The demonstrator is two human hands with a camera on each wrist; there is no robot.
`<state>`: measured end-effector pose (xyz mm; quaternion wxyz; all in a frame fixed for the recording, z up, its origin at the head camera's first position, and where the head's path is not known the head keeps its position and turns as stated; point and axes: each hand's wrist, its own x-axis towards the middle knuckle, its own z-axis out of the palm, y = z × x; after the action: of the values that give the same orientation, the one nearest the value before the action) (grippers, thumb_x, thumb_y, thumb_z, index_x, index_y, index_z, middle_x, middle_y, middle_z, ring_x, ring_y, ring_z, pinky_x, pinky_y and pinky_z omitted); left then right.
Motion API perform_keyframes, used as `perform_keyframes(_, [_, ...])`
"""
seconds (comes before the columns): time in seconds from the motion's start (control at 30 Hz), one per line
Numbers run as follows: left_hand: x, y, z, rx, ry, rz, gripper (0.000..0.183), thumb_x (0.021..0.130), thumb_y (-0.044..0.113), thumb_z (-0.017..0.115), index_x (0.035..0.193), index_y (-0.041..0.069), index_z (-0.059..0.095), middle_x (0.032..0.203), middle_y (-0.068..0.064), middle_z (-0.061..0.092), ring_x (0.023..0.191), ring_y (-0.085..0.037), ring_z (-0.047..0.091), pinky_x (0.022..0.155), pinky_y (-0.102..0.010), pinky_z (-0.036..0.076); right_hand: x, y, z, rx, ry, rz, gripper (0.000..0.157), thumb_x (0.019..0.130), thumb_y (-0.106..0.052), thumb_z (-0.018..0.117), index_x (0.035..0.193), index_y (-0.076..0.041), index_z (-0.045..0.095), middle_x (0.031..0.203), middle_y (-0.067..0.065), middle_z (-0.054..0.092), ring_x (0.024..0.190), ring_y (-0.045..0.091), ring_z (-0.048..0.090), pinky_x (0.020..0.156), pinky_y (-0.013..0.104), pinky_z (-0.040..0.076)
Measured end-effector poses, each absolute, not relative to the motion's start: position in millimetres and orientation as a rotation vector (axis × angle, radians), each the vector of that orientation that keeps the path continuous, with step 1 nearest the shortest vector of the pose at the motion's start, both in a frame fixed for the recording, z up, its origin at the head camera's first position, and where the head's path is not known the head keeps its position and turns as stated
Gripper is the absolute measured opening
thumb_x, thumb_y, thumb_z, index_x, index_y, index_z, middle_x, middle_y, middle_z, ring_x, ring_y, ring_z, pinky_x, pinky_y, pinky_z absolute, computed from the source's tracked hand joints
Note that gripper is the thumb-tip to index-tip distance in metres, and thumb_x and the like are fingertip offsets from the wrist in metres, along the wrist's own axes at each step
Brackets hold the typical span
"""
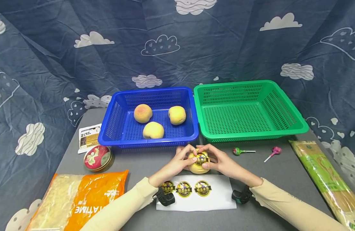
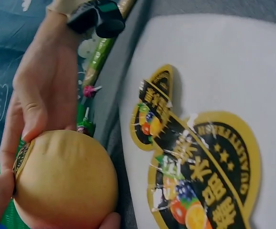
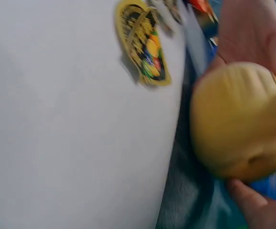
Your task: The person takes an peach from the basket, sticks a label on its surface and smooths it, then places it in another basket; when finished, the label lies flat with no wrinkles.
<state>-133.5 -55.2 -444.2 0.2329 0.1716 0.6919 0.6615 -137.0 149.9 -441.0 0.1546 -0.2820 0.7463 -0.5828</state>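
Note:
Between both hands, just beyond the white sticker sheet [image 1: 217, 202], is a yellow peach [image 1: 195, 169]. A round black-and-gold fruit sticker [image 1: 202, 159] lies on its upper front. My left hand [image 1: 177, 163] holds the peach from the left, with curled fingers. On the other side my right hand [image 1: 224, 161] grips it, thumb at the sticker's edge. In the left wrist view that sticker [image 2: 22, 160] shows edge-on along the peach [image 2: 71, 176]. The right wrist view shows the smooth lower side of the peach [image 3: 238, 119]. Several stickers [image 1: 184, 189] remain in a row on the sheet.
A blue basket [image 1: 148, 141] with three peaches stands behind left, beside a green basket [image 1: 252, 134]. Two lollipops [image 1: 237, 151] and a noodle pack [image 1: 324, 179] lie right. On the left are a red tin [image 1: 97, 158], a card [image 1: 89, 138] and an orange bag [image 1: 93, 195].

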Motion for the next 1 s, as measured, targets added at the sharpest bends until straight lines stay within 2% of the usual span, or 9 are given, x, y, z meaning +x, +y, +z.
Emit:
perform_keyframes(0.1, [-134, -56, -446, 0.429, 1.819, 1.860, 0.015, 0.092, 0.006, 0.048, 0.104, 0.001, 0.042, 0.114, -0.007, 0.034, 0.081, -0.014, 0.050, 0.068, -0.036, 0.050, -139, 155, -441, -0.724, 1.957, -1.734, 0.038, 0.084, -0.001, 0.060, 0.119, -0.004, 0.047, 0.140, 0.016, 0.031, 0.126, 0.034, 0.031, 0.096, 0.047, 0.032])
perform_keyframes(0.23, [-135, -56, -448, 0.451, 1.834, 1.867, 0.014, 0.091, 0.004, 0.049, 0.102, 0.000, 0.043, 0.114, -0.007, 0.035, 0.082, -0.015, 0.049, 0.069, -0.038, 0.051, -140, 156, -441, -0.650, 1.924, -1.739, 0.037, 0.086, -0.010, 0.060, 0.120, -0.005, 0.048, 0.141, 0.012, 0.032, 0.126, 0.032, 0.031, 0.095, 0.044, 0.034])
perform_keyframes(0.37, [-133, -56, -448, 0.477, 1.859, 1.860, 0.013, 0.091, 0.007, 0.051, 0.101, 0.004, 0.045, 0.116, -0.007, 0.032, 0.085, -0.016, 0.049, 0.069, -0.034, 0.051, -142, 159, -443, -0.627, 1.891, -1.762, 0.035, 0.088, -0.010, 0.057, 0.121, -0.002, 0.049, 0.140, 0.012, 0.033, 0.125, 0.032, 0.033, 0.093, 0.043, 0.037])
perform_keyframes(0.47, [-131, -56, -447, 0.518, 1.946, 1.812, 0.012, 0.092, 0.012, 0.051, 0.102, 0.008, 0.046, 0.114, -0.008, 0.029, 0.085, -0.015, 0.049, 0.068, -0.030, 0.050, -143, 162, -444, -0.584, 1.817, -1.802, 0.036, 0.088, -0.005, 0.054, 0.123, 0.002, 0.047, 0.141, 0.013, 0.032, 0.127, 0.032, 0.030, 0.096, 0.047, 0.032])
perform_keyframes(0.57, [-130, -57, -447, 0.618, 2.162, 1.670, 0.012, 0.093, 0.019, 0.050, 0.103, 0.015, 0.046, 0.111, -0.008, 0.029, 0.093, -0.015, 0.043, 0.072, -0.029, 0.048, -143, 159, -442, -0.517, 1.840, -1.816, 0.034, 0.089, -0.010, 0.055, 0.119, 0.002, 0.048, 0.138, 0.013, 0.037, 0.125, 0.031, 0.033, 0.097, 0.048, 0.030])
perform_keyframes(0.67, [-129, -57, -447, 0.731, 2.362, 1.506, 0.014, 0.093, 0.025, 0.049, 0.105, 0.021, 0.045, 0.111, -0.008, 0.029, 0.102, -0.017, 0.035, 0.079, -0.033, 0.042, -142, 151, -439, -0.436, 1.949, -1.810, 0.032, 0.088, -0.019, 0.059, 0.110, 0.001, 0.050, 0.130, 0.012, 0.045, 0.118, 0.028, 0.042, 0.095, 0.045, 0.034])
perform_keyframes(0.77, [-129, -57, -449, 0.805, 2.440, 1.426, 0.016, 0.093, 0.027, 0.049, 0.108, 0.023, 0.045, 0.111, -0.007, 0.029, 0.107, -0.018, 0.031, 0.082, -0.038, 0.037, -141, 146, -438, -0.392, 2.004, -1.827, 0.028, 0.087, -0.019, 0.059, 0.103, 0.002, 0.050, 0.123, 0.013, 0.050, 0.112, 0.028, 0.047, 0.093, 0.044, 0.036])
perform_keyframes(0.9, [-128, -58, -449, 0.853, 2.447, 1.413, 0.020, 0.093, 0.026, 0.048, 0.113, 0.023, 0.046, 0.112, -0.008, 0.029, 0.109, -0.019, 0.028, 0.085, -0.041, 0.034, -143, 147, -440, -0.411, 1.969, -1.849, 0.025, 0.088, -0.013, 0.057, 0.105, 0.004, 0.052, 0.125, 0.015, 0.049, 0.114, 0.030, 0.045, 0.095, 0.046, 0.032])
perform_keyframes(1.0, [-129, -60, -451, 0.853, 2.412, 1.454, 0.022, 0.094, 0.024, 0.048, 0.116, 0.023, 0.048, 0.115, -0.009, 0.029, 0.110, -0.019, 0.027, 0.086, -0.039, 0.035, -144, 152, -442, -0.422, 1.905, -1.845, 0.028, 0.090, -0.013, 0.054, 0.112, 0.004, 0.052, 0.130, 0.014, 0.046, 0.120, 0.028, 0.040, 0.098, 0.045, 0.029])
